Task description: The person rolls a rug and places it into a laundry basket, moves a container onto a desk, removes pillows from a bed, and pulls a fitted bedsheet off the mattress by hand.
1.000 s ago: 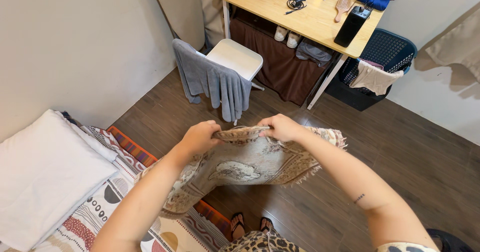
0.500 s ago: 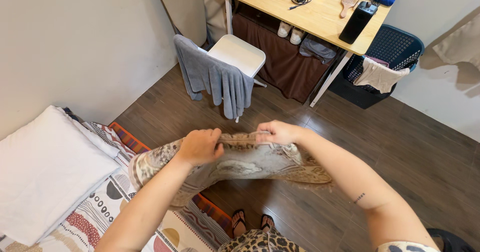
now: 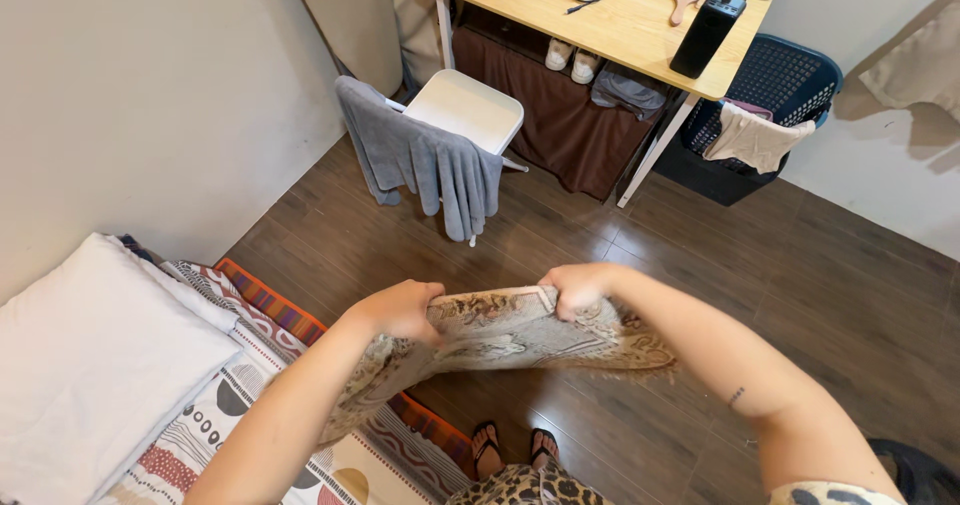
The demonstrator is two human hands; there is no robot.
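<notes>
Dark wood floor (image 3: 800, 295), desk (image 3: 600, 25) by the wall.
Patterned cloth (image 3: 510, 335) stretched sideways, left hand (image 3: 400, 310) and right hand (image 3: 575, 287) each clenched on its top edge.

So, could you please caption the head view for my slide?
Both hands, left and right, grip a beige patterned cloth above the dark wood floor.

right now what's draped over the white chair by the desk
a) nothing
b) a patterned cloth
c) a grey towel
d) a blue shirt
c: a grey towel hangs over the back of the white chair, while the patterned cloth is held between the left hand and the right hand.
</notes>
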